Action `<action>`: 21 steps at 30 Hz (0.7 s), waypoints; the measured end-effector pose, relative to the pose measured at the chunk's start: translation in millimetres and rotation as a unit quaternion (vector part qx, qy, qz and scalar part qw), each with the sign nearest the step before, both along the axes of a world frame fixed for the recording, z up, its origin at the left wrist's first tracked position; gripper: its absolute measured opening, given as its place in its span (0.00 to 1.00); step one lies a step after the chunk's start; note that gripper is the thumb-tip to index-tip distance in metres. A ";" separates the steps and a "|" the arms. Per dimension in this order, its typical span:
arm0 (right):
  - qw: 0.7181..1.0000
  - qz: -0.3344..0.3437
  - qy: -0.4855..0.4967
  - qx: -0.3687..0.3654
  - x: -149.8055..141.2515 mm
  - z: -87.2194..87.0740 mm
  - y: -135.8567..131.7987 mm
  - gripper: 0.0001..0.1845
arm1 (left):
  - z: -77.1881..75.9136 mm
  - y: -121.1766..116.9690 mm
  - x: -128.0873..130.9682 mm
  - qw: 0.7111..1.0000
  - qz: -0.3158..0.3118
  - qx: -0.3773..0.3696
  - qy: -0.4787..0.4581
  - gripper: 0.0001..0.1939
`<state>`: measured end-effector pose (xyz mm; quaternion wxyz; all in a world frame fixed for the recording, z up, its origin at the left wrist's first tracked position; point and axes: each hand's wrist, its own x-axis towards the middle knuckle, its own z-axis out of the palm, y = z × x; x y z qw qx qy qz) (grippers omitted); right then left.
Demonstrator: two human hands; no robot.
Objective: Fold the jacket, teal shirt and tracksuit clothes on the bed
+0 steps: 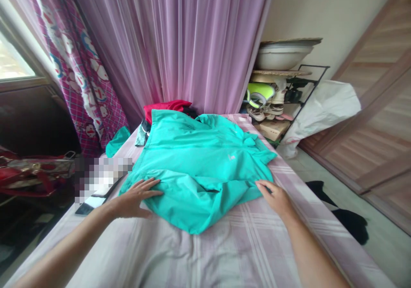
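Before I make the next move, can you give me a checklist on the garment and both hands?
1. Left hand at the green garment: ok, spread over its left side.
2. Right hand at the garment: ok, at its right edge.
3. Right fingers gripping fabric: cannot tell.
4. Garment smooth: not ok, creased and bunched on the near side.
5. Garment clear of the red cloth behind: cannot tell.

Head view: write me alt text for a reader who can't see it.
A turquoise garment lies spread on a checked sheet, with a person's left hand open at its near left edge and right hand at its near right edge. Behind it are a red cloth and a purple curtain.
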<state>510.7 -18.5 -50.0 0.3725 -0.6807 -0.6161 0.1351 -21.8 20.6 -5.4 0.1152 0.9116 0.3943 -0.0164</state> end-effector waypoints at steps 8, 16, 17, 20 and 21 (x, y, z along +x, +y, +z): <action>0.998 0.036 0.030 -0.038 6.9 -0.8 -1.1 0.22 | -3.7 6.9 0.3 0.997 0.028 0.000 -0.065 0.17; 0.990 0.135 -0.006 -0.042 14.2 -6.2 -6.0 0.31 | 91.4 14.7 21.7 0.970 0.172 -0.116 -0.129 0.28; 0.990 0.137 -0.013 -0.032 14.1 -7.9 -5.6 0.30 | 106.9 18.2 24.4 0.962 0.181 -0.124 -0.161 0.29; 0.992 0.123 -0.014 0.003 12.4 -11.6 -2.8 0.23 | 146.9 36.3 33.6 0.917 0.243 -0.141 -0.282 0.30; 0.993 0.117 -0.009 0.014 11.7 -12.0 -1.4 0.21 | 157.4 45.2 37.7 0.895 0.272 -0.149 -0.322 0.30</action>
